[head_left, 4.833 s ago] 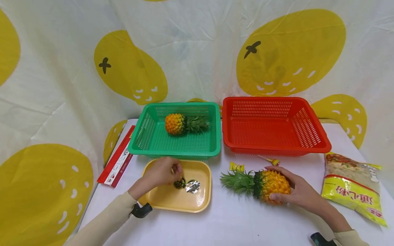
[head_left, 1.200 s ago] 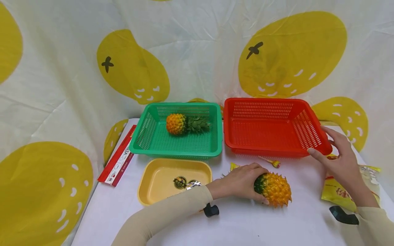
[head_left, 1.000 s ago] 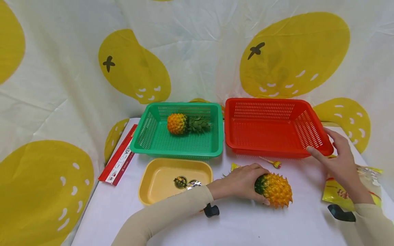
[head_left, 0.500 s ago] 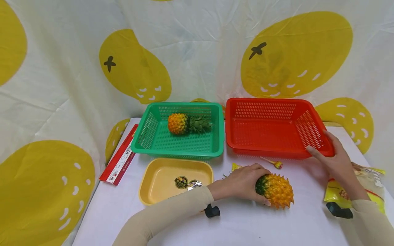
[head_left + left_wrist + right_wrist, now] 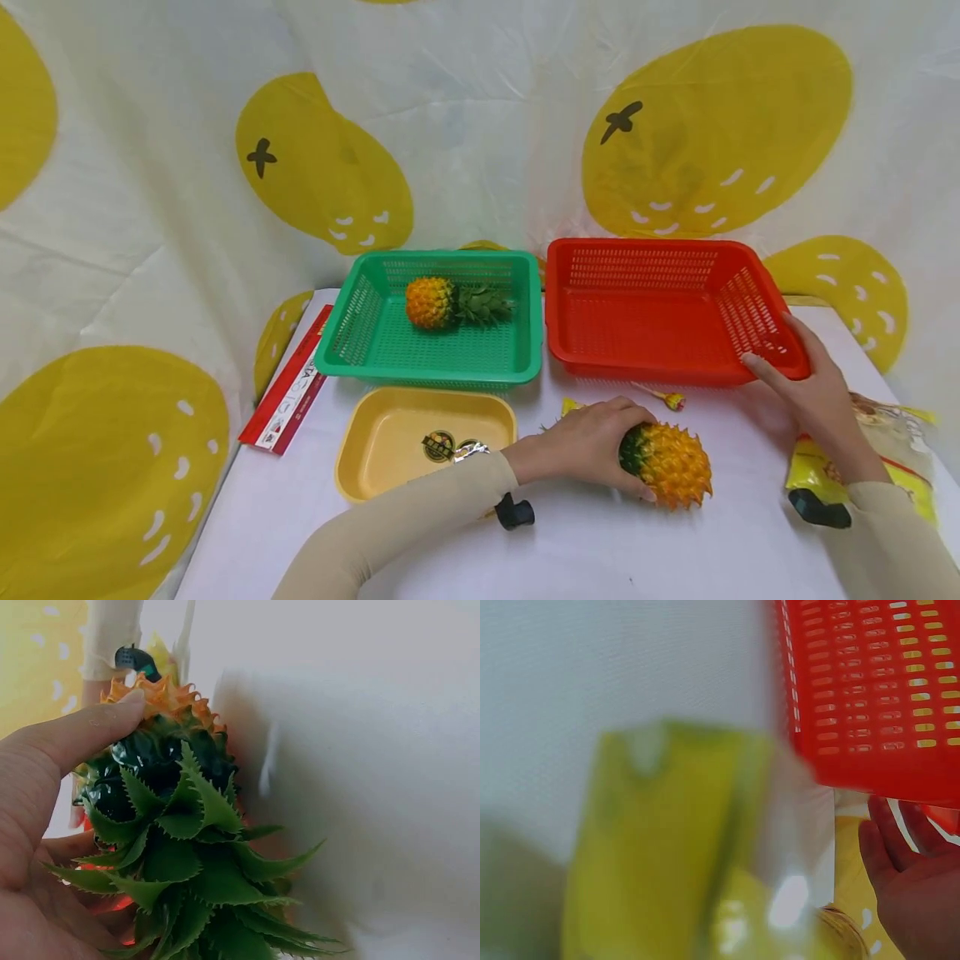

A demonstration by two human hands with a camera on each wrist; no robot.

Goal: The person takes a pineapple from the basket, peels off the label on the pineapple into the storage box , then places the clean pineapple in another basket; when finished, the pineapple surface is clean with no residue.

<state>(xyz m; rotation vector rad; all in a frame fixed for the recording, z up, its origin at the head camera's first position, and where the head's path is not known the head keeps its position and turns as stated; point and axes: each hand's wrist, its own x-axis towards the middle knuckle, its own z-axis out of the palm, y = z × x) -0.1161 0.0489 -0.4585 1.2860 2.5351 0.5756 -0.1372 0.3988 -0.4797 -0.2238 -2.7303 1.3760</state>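
Observation:
On the table lies a pineapple [image 5: 671, 467], an orange spiky body with a dark green shoulder. My left hand [image 5: 588, 442] grips it at the leafy end, the palm covering most of the crown in the head view. The left wrist view shows the thumb across the body and the green leaves [image 5: 217, 877] beside the palm. At the front right corner of the red basket [image 5: 645, 325], my right hand [image 5: 813, 400] touches the rim, thumb in front and fingers along the side. In the right wrist view its fingers [image 5: 889, 840] look fairly straight by the basket's end wall.
A green basket [image 5: 427, 362] holds another pineapple [image 5: 431, 302]. Before it sits a yellow tray [image 5: 360, 467] with round foil pieces [image 5: 438, 446]. A lollipop [image 5: 672, 402], a yellow candy [image 5: 572, 405], a red pasta box [image 5: 288, 383] and a plastic food bag [image 5: 900, 454] lie around.
Since the oldest frame, my left hand has gone from the yellow tray to the pineapple, and my right hand has left the pineapple for the red basket. Over the last second both stay nearly still.

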